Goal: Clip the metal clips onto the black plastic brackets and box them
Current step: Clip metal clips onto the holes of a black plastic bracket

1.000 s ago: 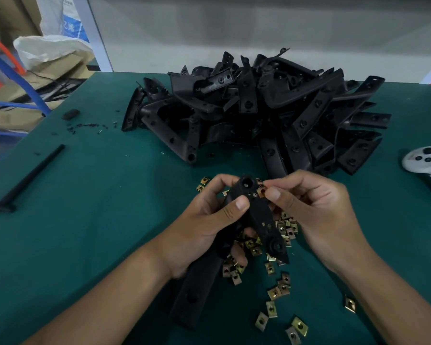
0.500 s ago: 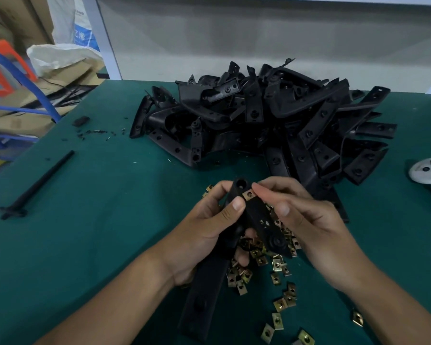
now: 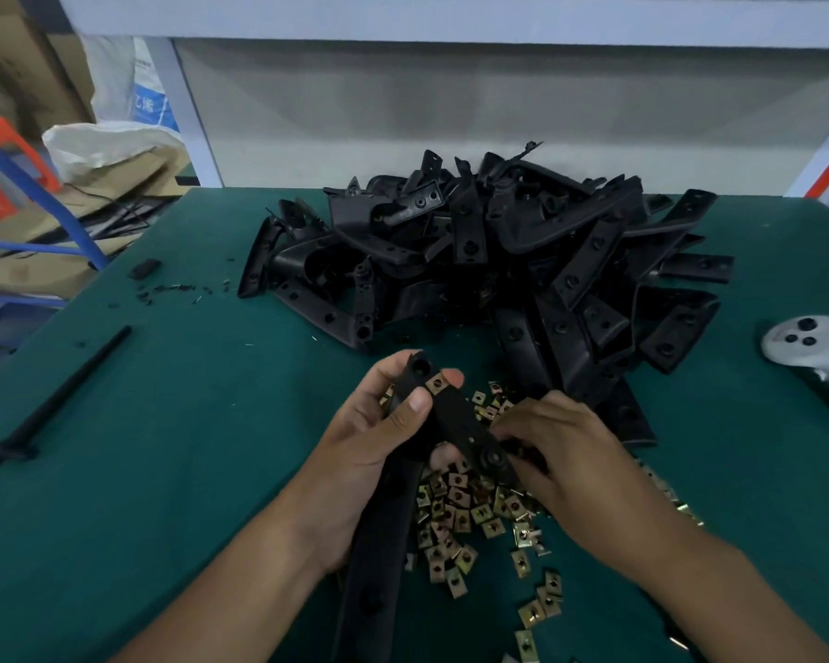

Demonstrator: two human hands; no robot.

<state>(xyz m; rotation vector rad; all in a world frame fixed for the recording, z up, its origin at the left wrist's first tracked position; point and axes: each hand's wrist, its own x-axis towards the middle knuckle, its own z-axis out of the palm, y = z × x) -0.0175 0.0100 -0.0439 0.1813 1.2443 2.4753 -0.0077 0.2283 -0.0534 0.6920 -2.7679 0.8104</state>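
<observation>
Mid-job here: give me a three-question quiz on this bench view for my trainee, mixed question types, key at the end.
1. True or false: a metal clip already sits near the top end of the held bracket.
2. Which hand grips that bracket? A) left hand B) right hand C) neither
3. Fill in: the loose clips lie on the green mat, ______ the bracket pile from the camera's view.

Key
1. True.
2. A; the right hand's fingers reach down at the bracket's lower end, among the clips.
3. In front of.
</observation>
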